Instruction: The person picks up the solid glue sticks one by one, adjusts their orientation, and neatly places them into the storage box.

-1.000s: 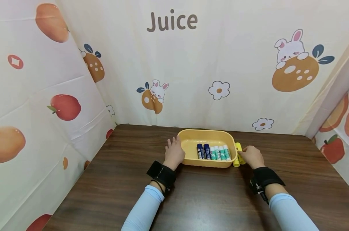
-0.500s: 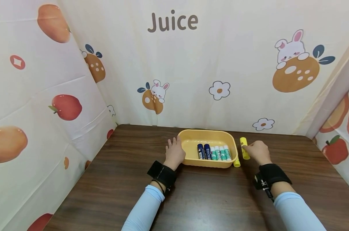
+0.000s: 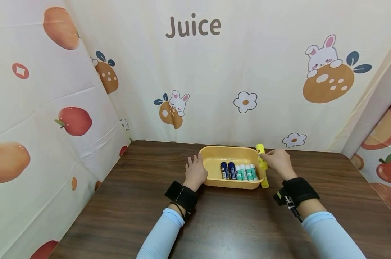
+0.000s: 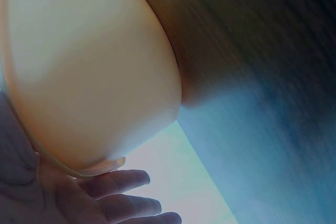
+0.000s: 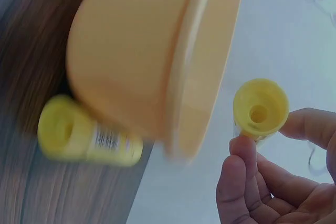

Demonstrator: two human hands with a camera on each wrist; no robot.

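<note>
Five glue sticks (image 3: 239, 171) lie in the yellow tray (image 3: 214, 162). The right hand (image 3: 277, 161) pinches a yellow glue stick (image 3: 261, 155) above its rim; the left hand (image 3: 195, 171), fingers relaxed, rests against the tray. One more yellow stick (image 3: 264, 183) waits on the bench (image 3: 234, 223).

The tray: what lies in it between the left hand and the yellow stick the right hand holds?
In the head view, a bare stretch of tray floor beside the left hand, then two blue sticks and three green sticks, side by side, before the held yellow stick.

Lt blue sleeves, blk wristbands.
</note>
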